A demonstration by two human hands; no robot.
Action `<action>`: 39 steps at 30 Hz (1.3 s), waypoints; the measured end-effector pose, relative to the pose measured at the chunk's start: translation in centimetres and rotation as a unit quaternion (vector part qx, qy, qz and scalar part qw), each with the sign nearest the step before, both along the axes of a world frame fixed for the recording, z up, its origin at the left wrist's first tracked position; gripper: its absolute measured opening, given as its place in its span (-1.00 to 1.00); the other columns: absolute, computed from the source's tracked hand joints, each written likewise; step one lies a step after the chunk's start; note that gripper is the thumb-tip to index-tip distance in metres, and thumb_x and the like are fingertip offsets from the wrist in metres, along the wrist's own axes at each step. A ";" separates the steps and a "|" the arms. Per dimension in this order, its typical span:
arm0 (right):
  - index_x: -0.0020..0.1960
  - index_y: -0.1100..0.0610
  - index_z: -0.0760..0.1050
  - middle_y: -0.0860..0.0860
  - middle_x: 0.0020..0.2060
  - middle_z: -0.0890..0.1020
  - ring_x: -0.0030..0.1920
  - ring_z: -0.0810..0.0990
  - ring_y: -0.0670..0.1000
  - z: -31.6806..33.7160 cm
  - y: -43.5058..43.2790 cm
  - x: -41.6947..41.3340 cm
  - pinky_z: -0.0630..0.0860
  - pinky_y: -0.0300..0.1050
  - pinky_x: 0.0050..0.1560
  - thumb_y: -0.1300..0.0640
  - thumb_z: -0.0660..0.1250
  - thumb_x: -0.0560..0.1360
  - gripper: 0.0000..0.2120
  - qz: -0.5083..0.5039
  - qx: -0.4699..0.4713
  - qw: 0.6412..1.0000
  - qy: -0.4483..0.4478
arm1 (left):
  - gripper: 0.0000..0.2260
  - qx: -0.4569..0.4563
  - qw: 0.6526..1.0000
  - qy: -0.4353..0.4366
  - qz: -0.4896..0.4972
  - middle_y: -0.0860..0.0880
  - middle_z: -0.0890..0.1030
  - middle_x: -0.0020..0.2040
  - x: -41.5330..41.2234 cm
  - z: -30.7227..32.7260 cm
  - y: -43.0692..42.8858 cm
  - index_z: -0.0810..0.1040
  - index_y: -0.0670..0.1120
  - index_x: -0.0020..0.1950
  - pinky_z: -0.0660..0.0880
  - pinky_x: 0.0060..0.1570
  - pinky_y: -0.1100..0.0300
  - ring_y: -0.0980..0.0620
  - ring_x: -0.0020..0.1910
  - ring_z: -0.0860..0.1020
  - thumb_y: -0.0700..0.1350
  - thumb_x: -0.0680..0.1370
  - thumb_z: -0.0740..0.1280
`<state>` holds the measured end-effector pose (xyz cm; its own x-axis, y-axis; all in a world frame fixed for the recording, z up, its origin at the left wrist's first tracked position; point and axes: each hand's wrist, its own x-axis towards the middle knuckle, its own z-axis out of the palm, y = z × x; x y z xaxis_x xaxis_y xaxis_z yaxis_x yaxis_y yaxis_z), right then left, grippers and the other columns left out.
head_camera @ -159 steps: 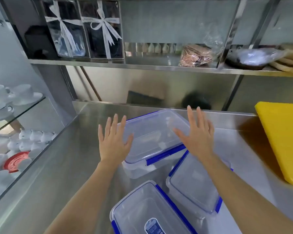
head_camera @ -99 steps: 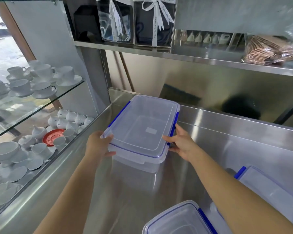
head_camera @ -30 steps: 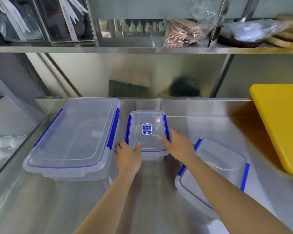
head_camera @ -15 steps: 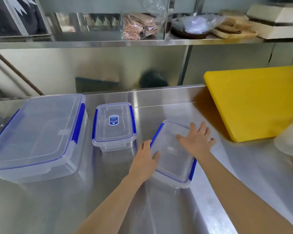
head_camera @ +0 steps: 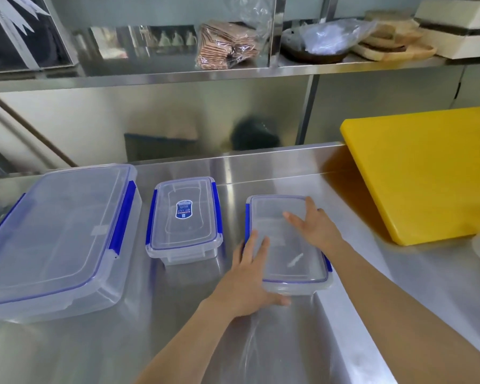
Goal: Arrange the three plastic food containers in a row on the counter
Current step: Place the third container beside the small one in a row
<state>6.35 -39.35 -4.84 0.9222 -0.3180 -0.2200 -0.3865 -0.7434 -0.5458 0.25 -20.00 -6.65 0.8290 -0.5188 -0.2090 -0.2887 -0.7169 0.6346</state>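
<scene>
The big box (head_camera: 56, 234) is cut off by the picture's left edge, so its far left side cannot be seen, and the yellow board (head_camera: 424, 173) runs out of view on the right, with a pale round thing at that edge too blurred to name. Taking the small box (head_camera: 184, 218) with the blue label on its lid as the landmark, in the middle of the steel desk (head_camera: 178, 328): the big box stands just to its left, near but apart from it, and the third box (head_camera: 286, 245) stands to its right with a wider gap of bare steel between them. All three are clear plastic with blue clips and their lids are on; through the lids nothing can be made out inside, though glare on the third box's lid makes that hard to judge. The left hand (head_camera: 251, 275) lies flat and open, fingers spread, against the third box's near left corner, hiding that corner and most of the left clip. The right hand (head_camera: 313, 225) rests open and flat on top of the same lid, toward its far right side, covering much of the right rim. Neither hand is closed around anything. Above and behind the small box, a shelf (head_camera: 178, 74) carries a plastic-wrapped brown packet (head_camera: 225, 45); its other goods are dim or cropped.
</scene>
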 end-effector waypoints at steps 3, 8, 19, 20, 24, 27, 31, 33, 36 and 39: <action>0.42 0.06 0.08 0.23 0.19 0.48 0.12 0.51 0.27 0.2 0.3 2.6 0.47 0.20 0.12 -0.30 0.14 0.45 -0.32 0.025 0.006 1.000 -0.005 | -0.04 0.059 0.995 -0.071 0.029 0.13 -0.33 0.53 1.6 0.0 -0.6 -0.23 0.08 0.51 0.15 0.44 -0.06 0.00 0.53 -0.19 0.27 0.36 0.35; 0.46 0.04 0.01 0.20 0.31 0.40 0.23 0.44 0.25 0.1 1.1 7.2 0.41 0.21 0.21 -0.29 0.05 0.48 -0.32 0.069 -0.038 0.997 0.012 | -0.06 0.147 0.981 -0.116 0.054 -0.04 -0.28 0.56 4.5 0.0 -1.3 -0.22 -0.02 0.52 -0.02 0.48 -0.08 -0.15 0.53 -0.16 0.35 0.39 0.23; 0.39 0.09 0.20 0.14 0.37 0.35 0.27 0.39 0.21 0.1 2.3 6.6 0.33 0.17 0.22 -0.27 0.04 0.49 -0.39 0.043 -0.169 0.975 -0.137 | -0.05 0.184 0.970 -0.124 0.104 -0.23 -0.13 0.56 6.1 0.6 -1.7 -0.15 -0.10 0.51 0.08 0.47 -0.03 -0.18 0.52 0.05 0.30 0.38 0.30; 0.40 0.06 0.20 0.13 0.40 0.31 0.29 0.37 0.21 0.1 2.1 5.9 0.33 0.19 0.22 -0.32 0.06 0.46 -0.35 0.032 -0.154 0.979 -0.127 | -0.05 0.186 0.969 -0.115 0.118 -0.26 -0.09 0.55 5.9 0.7 -1.9 -0.14 -0.12 0.51 0.17 0.43 -0.02 -0.18 0.49 0.15 0.28 0.38 0.32; 0.46 -0.10 0.05 0.04 0.45 0.12 0.34 0.30 0.14 0.0 0.8 3.8 0.37 0.12 0.21 -0.40 0.34 0.22 -0.06 0.054 0.098 0.993 0.026 | -0.08 0.174 0.972 -0.081 0.133 -0.27 -0.05 0.54 6.1 1.0 -2.7 -0.11 -0.15 0.51 0.35 0.31 -0.01 -0.18 0.45 0.25 0.19 0.40 0.37; 0.46 -0.11 -0.09 -0.01 0.42 0.04 0.24 0.30 0.01 -0.2 -0.5 3.0 0.44 -0.02 0.13 -0.28 0.51 0.12 0.12 0.142 0.079 0.985 0.060 | -0.10 0.133 0.979 -0.058 0.143 -0.18 -0.10 0.56 7.2 1.1 -3.2 -0.13 -0.08 0.52 0.35 0.31 -0.02 -0.16 0.47 0.20 0.14 0.42 0.38; 0.38 -0.16 0.05 -0.02 0.35 0.16 0.17 0.29 -0.02 0.1 -2.6 3.8 0.45 -0.05 0.10 -0.20 0.56 0.11 0.01 0.141 0.073 0.987 0.025 | -0.13 0.106 0.982 -0.049 0.146 -0.13 -0.10 0.57 8.6 1.1 -5.1 -0.12 -0.04 0.52 0.37 0.30 -0.05 -0.18 0.46 0.24 0.12 0.43 0.39; 0.29 -0.20 0.13 0.00 0.32 0.23 0.11 0.29 -0.04 0.4 -3.5 4.1 0.40 -0.10 0.06 -0.14 0.57 0.12 -0.12 0.132 0.090 0.987 0.002 | -0.12 0.101 0.983 -0.050 0.148 -0.15 -0.10 0.57 9.2 1.2 -6.4 -0.12 -0.06 0.52 0.37 0.31 -0.03 -0.18 0.45 0.25 0.12 0.43 0.38; 0.38 -0.15 0.13 0.02 0.37 0.21 0.09 0.21 -0.07 0.9 -4.9 4.4 0.28 -0.15 0.06 -0.11 0.56 0.17 -0.08 0.140 0.090 0.986 0.013 | -0.11 0.093 0.982 -0.052 0.158 -0.20 -0.12 0.56 9.4 1.1 -8.0 -0.11 -0.11 0.52 0.37 0.30 0.01 -0.19 0.45 0.25 0.12 0.42 0.39; 0.43 -0.10 0.10 0.03 0.40 0.19 0.10 0.19 -0.06 1.1 -6.2 4.2 0.22 -0.15 0.07 -0.12 0.55 0.19 -0.05 0.141 0.076 0.987 0.024 | -0.12 0.060 0.985 -0.048 0.153 -0.16 -0.13 0.57 8.8 0.8 -8.8 -0.11 -0.09 0.52 0.36 0.29 0.02 -0.20 0.42 0.28 0.11 0.43 0.38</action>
